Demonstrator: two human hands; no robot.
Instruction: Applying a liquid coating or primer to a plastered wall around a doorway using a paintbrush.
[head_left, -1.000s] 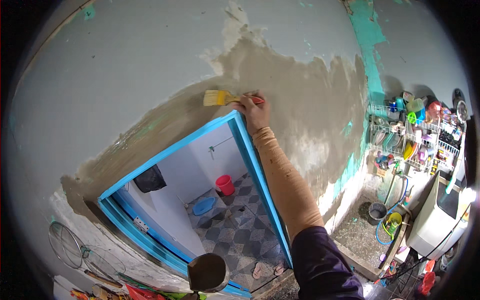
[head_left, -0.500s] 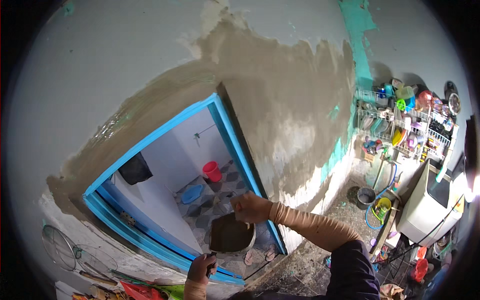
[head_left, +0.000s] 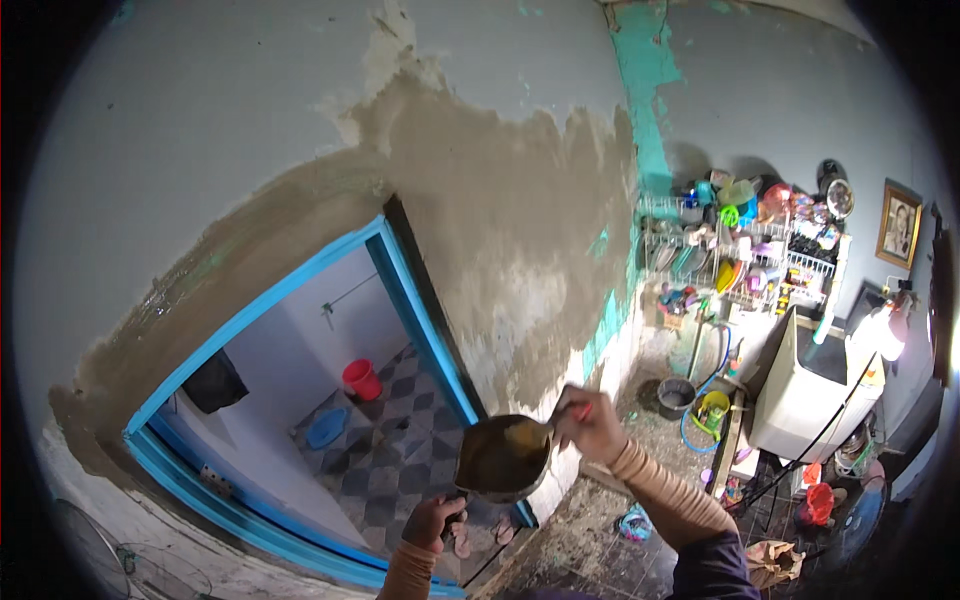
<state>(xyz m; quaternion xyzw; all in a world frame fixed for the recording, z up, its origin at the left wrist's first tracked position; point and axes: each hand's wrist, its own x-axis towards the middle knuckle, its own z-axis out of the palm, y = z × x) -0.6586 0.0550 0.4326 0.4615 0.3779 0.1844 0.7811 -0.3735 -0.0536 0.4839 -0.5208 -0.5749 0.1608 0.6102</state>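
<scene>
My left hand (head_left: 436, 522) grips the handle of a dark metal pot (head_left: 484, 476) at lower centre, in front of the doorway. Beside its right rim, my right hand (head_left: 592, 430) is closed on a paintbrush with a red handle (head_left: 582, 410); its yellow bristles (head_left: 526, 440) are in the pot's murky contents. Above and behind them, damp grey-brown plaster (head_left: 510, 180) covers the wall around a blue door frame (head_left: 250, 310).
Through the doorway are a red bucket (head_left: 362, 378) and a tiled floor. At right stand crowded wire racks (head_left: 740, 245), a white appliance (head_left: 800, 400), buckets (head_left: 676, 395), a hose and a lit lamp (head_left: 885, 330). Nets (head_left: 140, 570) hang at lower left.
My right hand has come down with the brush from above the door frame into the pot. My left hand and the pot have shifted rightward in view as the camera turned right.
</scene>
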